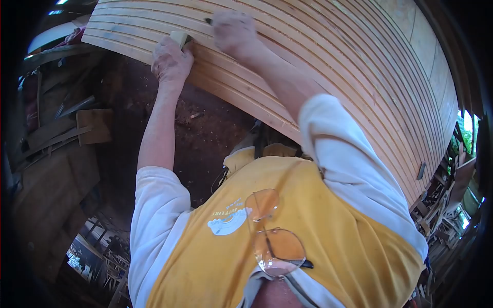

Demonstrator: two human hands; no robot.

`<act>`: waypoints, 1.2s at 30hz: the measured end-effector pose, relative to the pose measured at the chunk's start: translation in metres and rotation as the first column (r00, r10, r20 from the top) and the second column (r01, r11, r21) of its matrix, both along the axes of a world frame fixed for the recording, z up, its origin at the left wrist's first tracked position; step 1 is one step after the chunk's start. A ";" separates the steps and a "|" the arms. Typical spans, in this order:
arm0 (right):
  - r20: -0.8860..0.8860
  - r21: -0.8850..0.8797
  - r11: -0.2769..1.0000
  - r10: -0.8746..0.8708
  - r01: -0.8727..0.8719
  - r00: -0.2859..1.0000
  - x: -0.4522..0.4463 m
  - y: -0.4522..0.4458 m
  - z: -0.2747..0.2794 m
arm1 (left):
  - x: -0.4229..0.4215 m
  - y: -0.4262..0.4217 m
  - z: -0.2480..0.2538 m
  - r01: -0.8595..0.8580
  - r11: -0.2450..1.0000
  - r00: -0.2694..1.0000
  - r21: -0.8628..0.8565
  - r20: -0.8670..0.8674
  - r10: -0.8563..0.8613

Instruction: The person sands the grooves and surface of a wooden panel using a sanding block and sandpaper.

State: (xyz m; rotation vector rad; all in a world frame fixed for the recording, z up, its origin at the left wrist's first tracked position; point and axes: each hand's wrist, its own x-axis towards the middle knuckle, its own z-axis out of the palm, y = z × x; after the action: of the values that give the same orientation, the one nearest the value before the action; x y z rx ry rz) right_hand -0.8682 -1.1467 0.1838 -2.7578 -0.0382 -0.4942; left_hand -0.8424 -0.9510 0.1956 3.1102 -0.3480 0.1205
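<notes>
A large wooden panel with long parallel grooves spreads across the top of the head view. My left hand is closed around a small pale block near the panel's left edge. Higher up and to the right, my right hand makes a fist over the grooves. A short dark tip sticks out on its left side; the rest of what it grips is hidden in the fingers. Some blur lies over this hand.
A small dark piece lies on the panel's right end. Boards and a square wooden piece stand at the left. Brown floor with wood chips shows below the panel. Scrap wood is piled at the right.
</notes>
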 end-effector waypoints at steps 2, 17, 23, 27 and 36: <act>-0.087 -0.045 0.999 -0.017 0.013 0.996 0.027 0.012 0.003 | 0.001 0.001 0.007 0.029 0.999 1.000 -0.037 -0.006 -0.029; -0.207 0.015 0.999 0.036 -0.033 0.978 0.048 0.013 0.001 | -0.004 0.001 -0.002 -0.001 0.996 0.998 -0.084 0.064 0.007; -0.031 0.028 0.984 0.176 -0.175 0.984 0.039 0.003 -0.013 | -0.005 0.000 0.005 -0.004 0.990 0.999 -0.138 0.038 0.009; -0.162 -0.041 0.996 0.069 -0.077 0.984 -0.113 -0.082 0.019 | -0.004 -0.003 -0.001 -0.002 0.993 0.999 -0.119 0.048 0.008; -0.075 0.135 0.991 0.016 -0.006 0.997 0.068 0.044 -0.015 | -0.005 -0.005 0.006 -0.019 1.000 0.999 -0.017 -0.045 0.018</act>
State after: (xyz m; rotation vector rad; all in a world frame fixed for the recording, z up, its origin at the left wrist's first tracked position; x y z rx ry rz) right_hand -0.8002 -1.1030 0.1685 -2.6397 -0.0013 -0.3749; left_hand -0.8471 -0.9557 0.2018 3.0938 -0.3160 0.0541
